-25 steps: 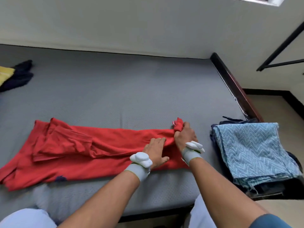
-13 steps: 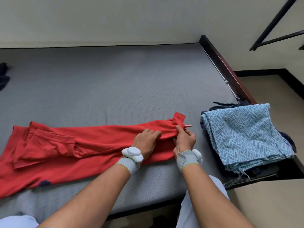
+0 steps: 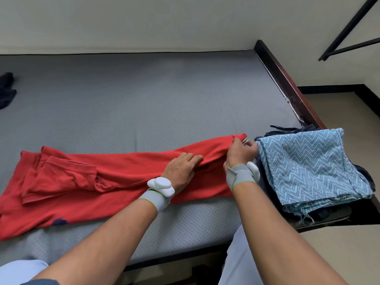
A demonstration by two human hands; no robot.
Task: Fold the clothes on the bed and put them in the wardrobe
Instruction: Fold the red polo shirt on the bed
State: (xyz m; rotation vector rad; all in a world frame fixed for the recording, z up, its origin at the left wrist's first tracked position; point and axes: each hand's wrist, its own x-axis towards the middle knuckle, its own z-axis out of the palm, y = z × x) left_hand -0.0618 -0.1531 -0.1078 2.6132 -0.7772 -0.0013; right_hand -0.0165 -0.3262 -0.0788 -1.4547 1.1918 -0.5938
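A red polo shirt [image 3: 115, 177] lies folded lengthwise across the near part of the grey bed [image 3: 144, 95], collar end at the left. My left hand [image 3: 183, 169] grips a fold of the shirt near its right end, fingers curled into the cloth. My right hand [image 3: 240, 153] pinches the shirt's right edge and holds it slightly off the mattress. A stack of folded clothes [image 3: 312, 167], topped by a blue zigzag-patterned cloth, sits just to the right, touching my right hand.
A dark garment [image 3: 7, 89] lies at the bed's far left edge. The dark wooden bed frame [image 3: 287, 83] runs along the right side. A black metal rail [image 3: 349, 33] hangs at top right, over beige floor [image 3: 339, 112].
Both hands have shifted right along the shirt, drawing its right end toward the folded stack. My right hand has turned from lying over the edge to pinching it. The view has swung right.
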